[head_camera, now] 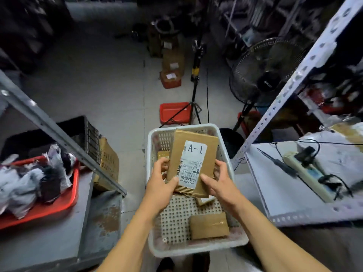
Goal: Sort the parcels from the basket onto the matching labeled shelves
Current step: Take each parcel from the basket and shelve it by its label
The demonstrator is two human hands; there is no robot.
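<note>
parcels in basket: 4 | hands: 2 | fans: 1

Both bare forearms reach forward; left hand and right hand grip flat brown cardboard parcel edges, thumbs on top.

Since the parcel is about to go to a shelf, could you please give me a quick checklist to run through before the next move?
1. Parcel label readable: ok, it reads A-1.
2. Left hand grips the parcel's left edge: ok.
3. Right hand grips its right edge: ok.
4. Parcel lifted above the basket: ok.
5. Matching A-1 shelf located: cannot tell, no shelf label readable.
6. More to sort: ok, the taped parcel lies in the basket.
</note>
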